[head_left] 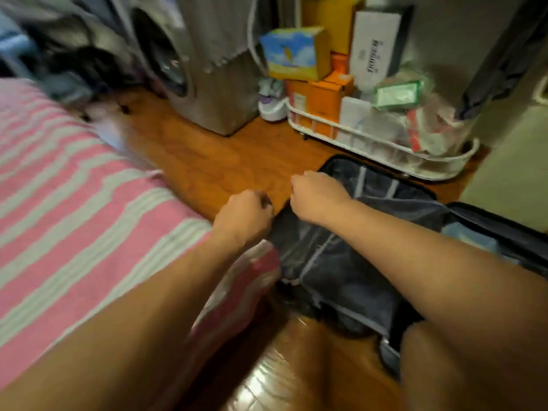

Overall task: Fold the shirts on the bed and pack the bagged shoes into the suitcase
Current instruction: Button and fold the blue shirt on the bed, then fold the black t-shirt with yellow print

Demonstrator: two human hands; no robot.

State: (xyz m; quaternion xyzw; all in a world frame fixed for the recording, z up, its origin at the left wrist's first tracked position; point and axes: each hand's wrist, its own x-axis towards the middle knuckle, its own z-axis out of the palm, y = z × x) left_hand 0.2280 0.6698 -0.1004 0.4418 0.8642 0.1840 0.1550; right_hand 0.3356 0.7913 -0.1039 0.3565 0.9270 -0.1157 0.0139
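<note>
Bed (68, 203): we see it filling the left side, covered in a pink and pale striped sheet, its corner dropping to the floor just beside the suitcase.
Dark clothes (86, 66): we find a blurred heap at the far end of the bed; we cannot tell whether these are the shirts.
Washing machine (189, 63): it stands on the wooden floor (213, 161) beyond the bed, round door facing us.
Left hand (244, 216): we hold it curled into a fist at the near left corner of the suitcase's dark inner flap; a dark edge shows at the knuckles, so it looks to be pinching the fabric there.
Right hand (315, 195): fingers curled too, gripping the same flap edge just beside the left hand, the two close but not touching.
Suitcase (370, 232): it lies open on the floor to the right of the bed, its dark lining with pale straps under our right forearm.
Bagged shoes: blur keeps us from picking them out.
White wire cart (382, 143): it sits behind the suitcase, loaded with orange and white boxes and plastic bags.
</note>
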